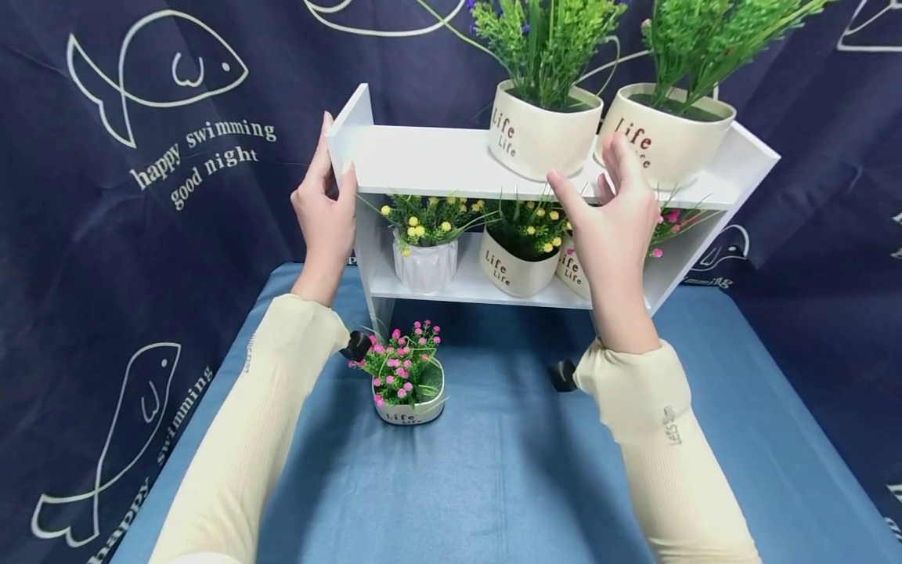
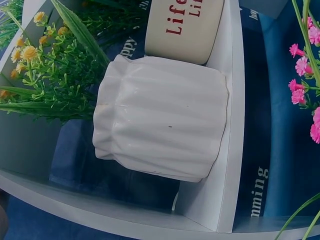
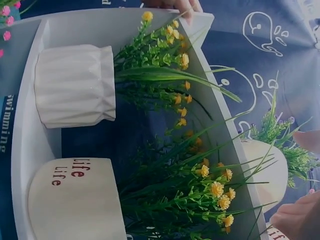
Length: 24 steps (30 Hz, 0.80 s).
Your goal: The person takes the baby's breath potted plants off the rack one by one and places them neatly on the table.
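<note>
A left hand (image 1: pixel 326 215) clamps a white rectangular two-tier shelf (image 1: pixel 423 160), running left-right on blue cloth (image 1: pixel 479 470), facing the person; the right hand (image 1: pixel 616 227), fingers apart, lies beside rounded cream pots (image 1: pixel 543 137) (green plants (image 1: pixel 557 55) inside).

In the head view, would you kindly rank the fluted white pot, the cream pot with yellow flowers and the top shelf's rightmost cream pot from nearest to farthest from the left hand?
1. Fluted white pot: lower shelf, left, nearest the left hand.
2. Cream pot with yellow flowers: lower shelf, middle.
3. Rightmost cream pot: top shelf, far right.
</note>
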Tool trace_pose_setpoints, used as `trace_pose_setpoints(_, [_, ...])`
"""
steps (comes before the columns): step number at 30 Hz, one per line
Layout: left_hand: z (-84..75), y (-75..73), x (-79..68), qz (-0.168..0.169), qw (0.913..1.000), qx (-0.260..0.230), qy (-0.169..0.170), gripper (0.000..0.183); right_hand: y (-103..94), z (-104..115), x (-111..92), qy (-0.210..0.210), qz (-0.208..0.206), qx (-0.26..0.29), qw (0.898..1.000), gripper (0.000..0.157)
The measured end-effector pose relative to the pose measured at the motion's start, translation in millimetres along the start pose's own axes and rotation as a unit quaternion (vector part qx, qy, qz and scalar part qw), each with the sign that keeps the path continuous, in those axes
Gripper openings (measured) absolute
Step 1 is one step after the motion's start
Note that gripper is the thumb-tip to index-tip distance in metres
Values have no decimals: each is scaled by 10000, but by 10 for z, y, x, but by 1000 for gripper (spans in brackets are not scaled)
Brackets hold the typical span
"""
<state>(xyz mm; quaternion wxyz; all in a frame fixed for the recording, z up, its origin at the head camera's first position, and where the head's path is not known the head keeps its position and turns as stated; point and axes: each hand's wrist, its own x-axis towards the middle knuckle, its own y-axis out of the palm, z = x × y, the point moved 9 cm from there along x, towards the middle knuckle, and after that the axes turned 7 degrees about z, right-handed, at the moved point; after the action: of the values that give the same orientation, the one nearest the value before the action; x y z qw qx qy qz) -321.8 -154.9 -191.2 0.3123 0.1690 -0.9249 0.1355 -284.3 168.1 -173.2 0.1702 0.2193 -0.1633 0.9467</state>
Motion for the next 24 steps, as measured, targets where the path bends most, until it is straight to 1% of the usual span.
trace_pose_setpoints(3, [22,1,10,-6,10000,-22,15,51,34,-25,55,147,59,-47,9999,79])
trace_pose_setpoints(9, [68,2,28,-16,10000,-2,-22,51,65,-43,160,363,116,-492,9981,86])
trace_pose_setpoints(10, [72,3,28,-11,10000,4,-33,51,66,-33,184,354,123,-566,9977,84])
trace_pose_setpoints(14, [67,2,31,-1,10000,-16,-42,52,68,26,285,251,167,-733,9969,69])
trace_pose_setpoints(16, [57,-1,35,3,10000,-36,-32,52,72,43,327,256,218,-796,9963,65])
trace_pose_setpoints(22, [71,2,40,14,10000,-7,-18,52,130,-8,402,488,500,-780,9945,74])
trace_pose_setpoints(24, [108,7,51,10,10000,-20,1,52,152,-7,421,486,524,-901,9934,70])
